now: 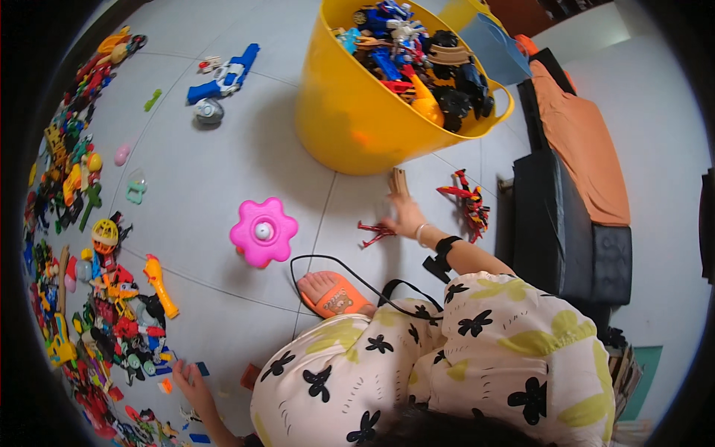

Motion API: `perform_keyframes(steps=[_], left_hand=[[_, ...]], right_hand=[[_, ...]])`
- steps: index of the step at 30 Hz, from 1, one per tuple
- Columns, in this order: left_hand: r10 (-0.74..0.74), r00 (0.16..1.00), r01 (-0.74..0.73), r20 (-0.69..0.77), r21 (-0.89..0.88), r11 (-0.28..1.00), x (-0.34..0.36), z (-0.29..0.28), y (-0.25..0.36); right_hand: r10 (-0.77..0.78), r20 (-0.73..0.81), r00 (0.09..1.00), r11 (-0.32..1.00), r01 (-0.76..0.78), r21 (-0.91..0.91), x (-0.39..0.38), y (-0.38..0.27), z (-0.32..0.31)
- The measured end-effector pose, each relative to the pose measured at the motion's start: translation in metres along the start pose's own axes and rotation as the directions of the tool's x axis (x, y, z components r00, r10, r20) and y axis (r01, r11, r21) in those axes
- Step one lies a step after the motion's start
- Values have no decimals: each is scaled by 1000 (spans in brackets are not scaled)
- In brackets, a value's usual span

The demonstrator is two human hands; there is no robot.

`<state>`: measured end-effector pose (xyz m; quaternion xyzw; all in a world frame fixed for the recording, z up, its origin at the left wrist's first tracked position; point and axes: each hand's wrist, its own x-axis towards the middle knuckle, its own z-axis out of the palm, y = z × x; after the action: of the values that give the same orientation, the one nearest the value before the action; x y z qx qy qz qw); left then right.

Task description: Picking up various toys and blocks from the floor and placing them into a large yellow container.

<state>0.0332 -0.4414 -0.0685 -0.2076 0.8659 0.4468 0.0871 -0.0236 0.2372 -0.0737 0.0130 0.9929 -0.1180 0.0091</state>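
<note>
My right hand (407, 217) reaches forward across the tiled floor and grips a short wooden block (399, 182) that stands up from its fingers, just below the big yellow tub (339, 112). A small red toy piece (375, 233) lies beside that hand on its left, and a red robot figure (469, 203) lies to its right. My left hand (191, 381) is stretched out low at the left with fingers apart. It holds nothing and hovers by small blue pieces (201, 369) at the edge of a toy pile (112, 320).
The tub is heaped with blue, black and orange toys. A pink flower toy (263, 232), a blue toy gun (223, 74) and an orange toy gun (161, 284) lie on the floor. A black couch (558, 231) with an orange cloth stands at right. A black cable (335, 264) loops by my slippered foot (333, 294).
</note>
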Motion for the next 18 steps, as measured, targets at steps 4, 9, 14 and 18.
perform_keyframes(steps=[4,9,14,18], left_hand=[[-2,1000,2,2,72,997,3,3,13],[40,999,-40,-1,17,999,8,-5,-6],[-18,998,18,-55,10,1000,5,-22,-27],[-107,993,107,40,-19,994,13,7,-11]], right_hand=[[-39,359,932,999,36,16,-35,-16,12],[386,451,805,899,-437,9,-91,30,17],[681,568,462,706,-619,-344,-136,104,-2],[900,255,354,410,-885,-221,-165,182,2]])
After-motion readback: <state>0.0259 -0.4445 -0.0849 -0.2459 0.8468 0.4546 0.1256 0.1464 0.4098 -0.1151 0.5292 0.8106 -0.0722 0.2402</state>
